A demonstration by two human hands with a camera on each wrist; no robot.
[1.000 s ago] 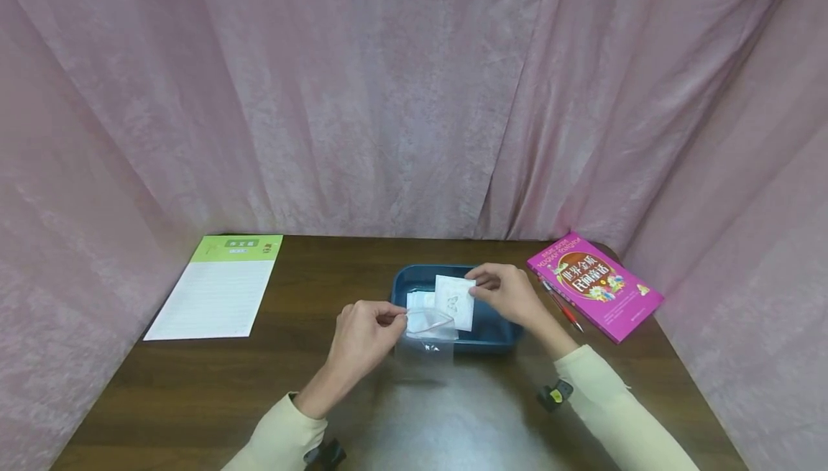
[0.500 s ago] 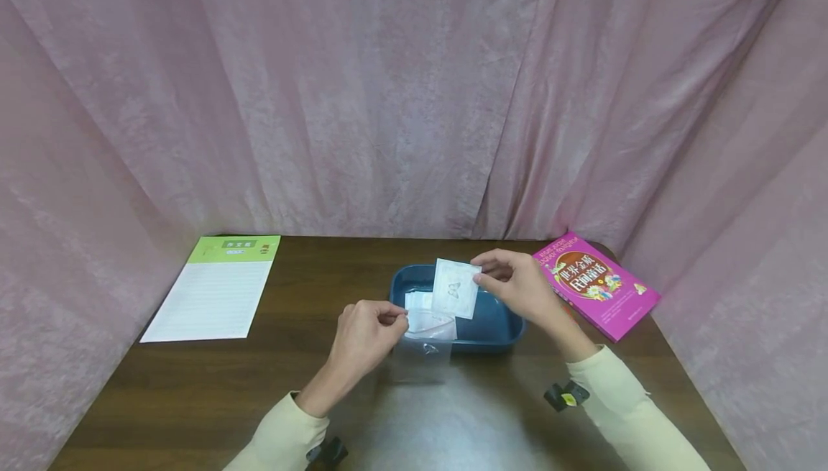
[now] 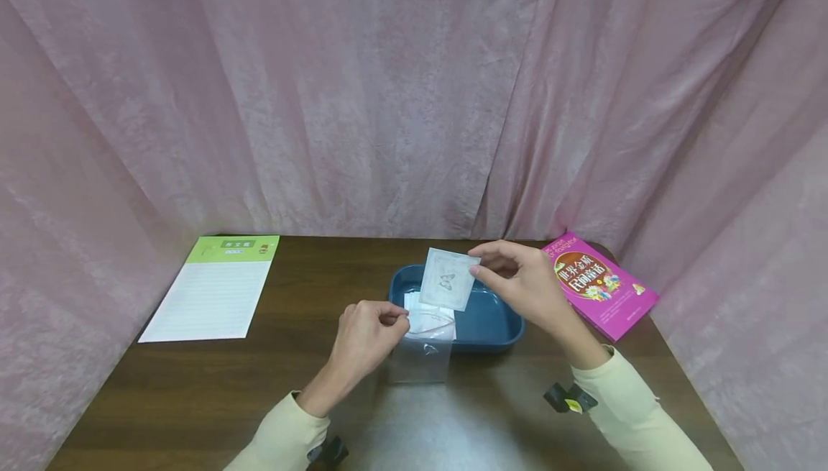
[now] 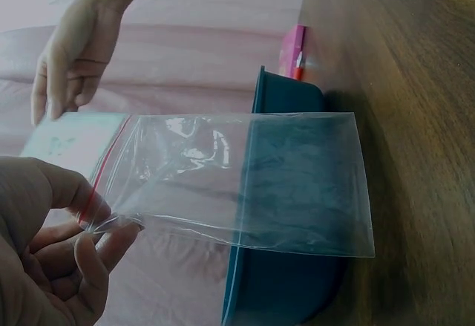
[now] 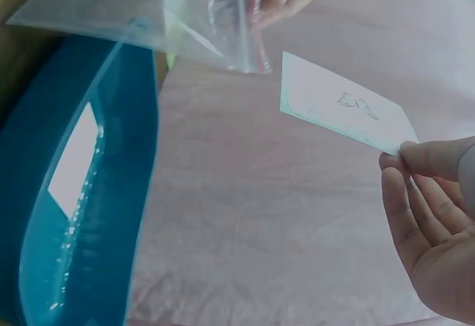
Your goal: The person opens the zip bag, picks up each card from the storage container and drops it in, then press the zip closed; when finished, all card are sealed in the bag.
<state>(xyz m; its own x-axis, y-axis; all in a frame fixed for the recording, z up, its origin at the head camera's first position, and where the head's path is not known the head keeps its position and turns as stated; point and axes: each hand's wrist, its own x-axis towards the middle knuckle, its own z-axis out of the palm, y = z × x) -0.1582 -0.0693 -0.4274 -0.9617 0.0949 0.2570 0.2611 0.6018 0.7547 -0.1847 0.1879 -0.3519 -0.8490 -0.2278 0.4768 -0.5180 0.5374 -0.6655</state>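
Observation:
A clear plastic zip bag [image 4: 304, 185] hangs from my left hand [image 3: 369, 331], which pinches it near its red-striped zip edge. I see nothing inside the bag. Between the thumb and fingers of my right hand [image 3: 520, 280] is a thin white square card [image 3: 446, 279] with a butterfly drawing. The card is tilted and held above the bag's mouth, apart from it in the right wrist view. Below both hands stands a blue plastic bin [image 3: 498, 320]; at least one white piece [image 5: 74, 163] lies in it, partly hidden behind the bag in the head view.
On the wooden table [image 3: 194, 399], a lined pad [image 3: 213, 298] with a green header lies at the left. A magenta book [image 3: 601, 284] lies at the right, partly behind my right hand, with a red pen [image 4: 299, 66] beside it. Pink curtains [image 3: 388, 97] surround the table.
My right hand has lifted the card up from just behind the bag's mouth, then shifted it slightly left and tilted it. The left hand and bag have stayed nearly still.

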